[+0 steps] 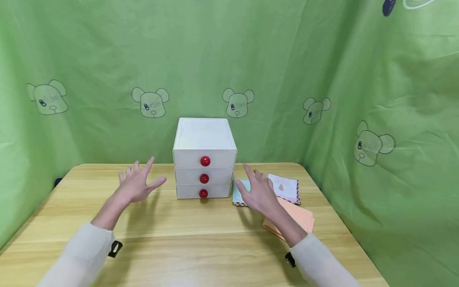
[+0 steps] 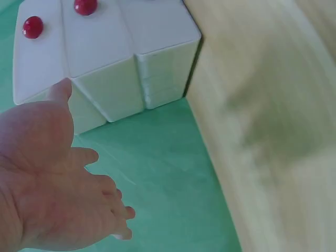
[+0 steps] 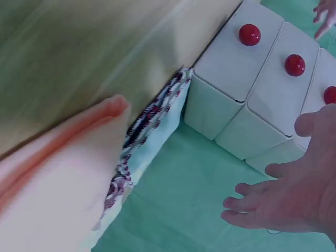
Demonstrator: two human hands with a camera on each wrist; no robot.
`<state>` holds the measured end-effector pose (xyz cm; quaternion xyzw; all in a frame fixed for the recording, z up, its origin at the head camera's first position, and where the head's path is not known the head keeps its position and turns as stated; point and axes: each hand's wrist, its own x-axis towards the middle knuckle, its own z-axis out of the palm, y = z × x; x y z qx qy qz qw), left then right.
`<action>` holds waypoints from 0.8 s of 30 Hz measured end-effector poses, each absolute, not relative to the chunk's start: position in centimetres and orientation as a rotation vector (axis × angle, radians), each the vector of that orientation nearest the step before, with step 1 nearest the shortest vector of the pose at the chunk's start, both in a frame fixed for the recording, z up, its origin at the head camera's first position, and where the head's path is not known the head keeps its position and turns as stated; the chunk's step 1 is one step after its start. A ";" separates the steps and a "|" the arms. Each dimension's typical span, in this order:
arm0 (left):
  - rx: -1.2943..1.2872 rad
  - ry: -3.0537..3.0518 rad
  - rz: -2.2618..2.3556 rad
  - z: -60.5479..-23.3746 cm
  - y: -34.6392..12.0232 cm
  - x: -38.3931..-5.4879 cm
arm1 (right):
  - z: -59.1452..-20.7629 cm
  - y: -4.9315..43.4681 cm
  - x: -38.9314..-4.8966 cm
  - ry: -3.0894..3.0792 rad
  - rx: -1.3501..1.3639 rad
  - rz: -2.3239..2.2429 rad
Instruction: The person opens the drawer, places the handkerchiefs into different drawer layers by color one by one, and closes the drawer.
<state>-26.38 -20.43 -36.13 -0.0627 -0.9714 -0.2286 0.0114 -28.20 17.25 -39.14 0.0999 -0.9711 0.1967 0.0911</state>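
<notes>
Both hands hover over the table with fingers spread, holding nothing. My left hand [image 1: 135, 186] is left of a white three-drawer box [image 1: 204, 133] with round red knobs [image 1: 205, 161]. To the box's right is my right hand [image 1: 261, 194], in front of and partly hiding a folded light-blue cloth [image 1: 238, 192]. A white cloth with a checked edge [image 1: 287, 186] lies behind that hand, and a folded orange cloth [image 1: 299, 215] lies under the right forearm. All three drawers appear closed. The left wrist view shows the left palm [image 2: 58, 184] beside the box's side.
The wooden table [image 1: 201, 255] carries the box near its back edge. Green curtains [image 1: 201, 59] with bear-head prints hang behind and along both sides. Cloths lie close to the table's right edge.
</notes>
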 end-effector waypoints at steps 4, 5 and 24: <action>-0.210 -3.040 -0.698 -34.8 -20.3 -26.8 | -38.8 16.9 -28.2 -2.896 0.310 0.601; -0.213 -3.039 -0.703 -34.5 -20.2 -27.0 | -38.7 16.8 -28.2 -2.898 0.310 0.604; -0.277 -3.028 -1.162 -28.0 -16.2 -32.0 | -37.7 15.1 -27.8 -2.940 0.274 0.679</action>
